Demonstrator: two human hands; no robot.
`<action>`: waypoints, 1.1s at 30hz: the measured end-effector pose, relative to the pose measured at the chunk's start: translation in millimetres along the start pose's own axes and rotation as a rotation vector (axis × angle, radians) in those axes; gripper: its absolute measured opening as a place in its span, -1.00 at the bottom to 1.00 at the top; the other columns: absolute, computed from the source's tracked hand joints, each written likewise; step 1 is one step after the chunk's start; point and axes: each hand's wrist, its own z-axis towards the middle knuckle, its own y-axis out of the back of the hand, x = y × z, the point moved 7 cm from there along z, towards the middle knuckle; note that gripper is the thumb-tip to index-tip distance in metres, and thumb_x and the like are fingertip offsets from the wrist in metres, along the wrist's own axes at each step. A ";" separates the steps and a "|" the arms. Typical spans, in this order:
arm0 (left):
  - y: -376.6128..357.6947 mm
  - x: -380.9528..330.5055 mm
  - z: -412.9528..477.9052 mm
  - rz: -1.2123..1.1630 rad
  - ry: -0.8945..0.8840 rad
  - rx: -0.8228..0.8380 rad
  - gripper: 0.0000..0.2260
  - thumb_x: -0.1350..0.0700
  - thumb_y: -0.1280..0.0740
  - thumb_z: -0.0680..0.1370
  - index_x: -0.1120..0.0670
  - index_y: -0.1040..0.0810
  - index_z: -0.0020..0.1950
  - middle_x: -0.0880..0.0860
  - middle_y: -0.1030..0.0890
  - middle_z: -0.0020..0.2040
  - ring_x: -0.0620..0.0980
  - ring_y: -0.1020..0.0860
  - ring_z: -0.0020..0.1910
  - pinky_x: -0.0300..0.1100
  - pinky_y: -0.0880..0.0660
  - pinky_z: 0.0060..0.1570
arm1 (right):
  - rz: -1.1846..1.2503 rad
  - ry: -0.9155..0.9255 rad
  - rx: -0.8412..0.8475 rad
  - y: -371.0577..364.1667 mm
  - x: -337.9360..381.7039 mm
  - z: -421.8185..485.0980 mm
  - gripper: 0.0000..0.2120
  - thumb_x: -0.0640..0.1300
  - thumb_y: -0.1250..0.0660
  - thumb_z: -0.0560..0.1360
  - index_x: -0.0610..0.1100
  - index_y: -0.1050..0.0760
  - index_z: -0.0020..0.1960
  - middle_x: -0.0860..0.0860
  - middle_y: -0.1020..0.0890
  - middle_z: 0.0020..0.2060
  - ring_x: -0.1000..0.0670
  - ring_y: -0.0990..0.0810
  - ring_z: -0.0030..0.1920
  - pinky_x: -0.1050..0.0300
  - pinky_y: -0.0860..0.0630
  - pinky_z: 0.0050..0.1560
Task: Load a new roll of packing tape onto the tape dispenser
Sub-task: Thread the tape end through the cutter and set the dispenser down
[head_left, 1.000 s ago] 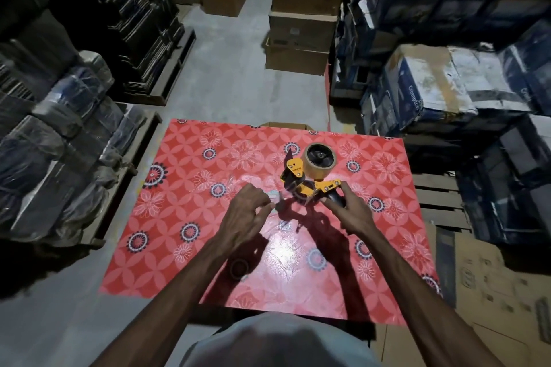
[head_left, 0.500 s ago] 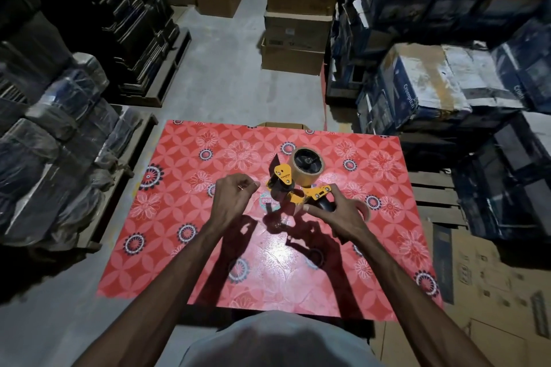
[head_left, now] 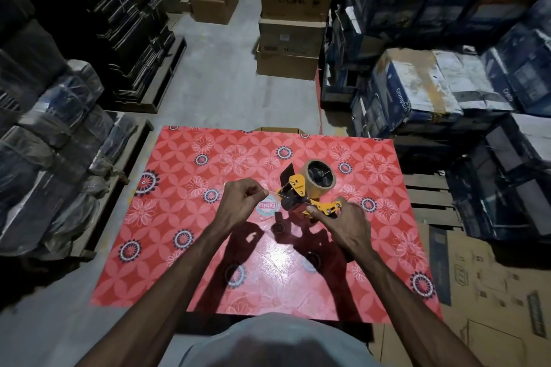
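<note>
A yellow and black tape dispenser (head_left: 296,191) is held above a red flower-patterned table (head_left: 179,235). A tan roll of packing tape (head_left: 320,178) sits on its hub at the far end. My right hand (head_left: 340,222) is wrapped around the dispenser's handle. My left hand (head_left: 243,199) is to the left of the dispenser's front, fingers pinched on the thin clear end of the tape, which stretches from the dispenser to my fingertips. A round white and teal label (head_left: 267,207) lies on the table just under my left hand.
Brown cardboard boxes (head_left: 293,27) are stacked across the concrete aisle beyond the table. Wrapped bundles on pallets (head_left: 56,140) line the left, blue and white cartons (head_left: 423,89) the right. Flattened cardboard (head_left: 489,286) lies on the floor at the near right.
My left hand, pinched at the dispenser's front, has drawn leftward with the tape end. The dispenser has lifted and tilted slightly in my right hand. The camera has shifted a little.
</note>
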 end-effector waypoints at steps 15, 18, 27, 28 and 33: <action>0.5 -8.3 16.5 0.086 -0.122 0.172 -0.86 0.04 -0.53 0.58 0.10 -0.79 0.01 -0.16 -0.71 -0.15 -0.25 -0.63 -0.25 -0.43 -0.47 -0.23 | 0.431 -0.003 0.116 -17.6 -33.0 6.8 -0.55 0.37 -0.56 0.36 0.02 -0.67 -0.03 0.20 -0.73 -0.20 0.11 -0.65 -0.21 0.02 -0.57 -0.03; 2.1 1.7 17.9 0.005 -0.087 0.207 -0.88 0.00 -0.55 0.56 0.02 -0.80 0.01 -0.08 -0.77 -0.12 -0.10 -0.69 -0.19 -0.28 -0.56 -0.20 | 0.439 0.034 0.088 -11.2 -24.9 0.6 -0.64 0.28 -0.58 0.38 0.02 -0.65 -0.09 0.26 -0.67 -0.28 0.19 -0.60 -0.26 0.06 -0.49 -0.12; -13.6 35.7 -3.6 -0.429 0.242 0.204 -0.78 0.13 -0.36 0.69 -0.12 -0.67 0.27 0.13 -0.73 0.21 0.01 -0.67 0.10 -0.01 -0.55 0.29 | 0.182 0.120 -0.032 -3.8 -8.8 3.2 -0.44 0.54 -0.49 0.26 0.12 -0.56 -0.02 0.17 -0.66 -0.29 0.13 -0.63 -0.27 0.07 -0.60 -0.21; -16.6 37.1 -5.4 -0.475 0.280 0.187 -0.74 0.09 -0.29 0.73 -0.05 -0.60 0.41 0.14 -0.66 0.36 0.03 -0.64 0.20 0.00 -0.49 0.40 | 0.146 0.132 -0.039 -3.2 -6.2 3.7 -0.44 0.52 -0.51 0.27 0.12 -0.54 -0.01 0.16 -0.63 -0.32 0.14 -0.61 -0.31 0.11 -0.56 -0.25; -15.9 54.4 -13.7 -0.171 0.211 0.112 -0.39 -0.01 -0.17 0.78 -0.03 0.06 0.76 0.13 -0.35 0.65 0.12 -0.40 0.55 0.00 -0.33 0.41 | 0.028 0.164 -0.070 -6.1 -0.1 7.5 -0.32 0.49 -0.49 0.31 -0.03 -0.56 0.13 0.11 -0.54 -0.42 0.10 -0.54 -0.40 0.18 -0.46 -0.25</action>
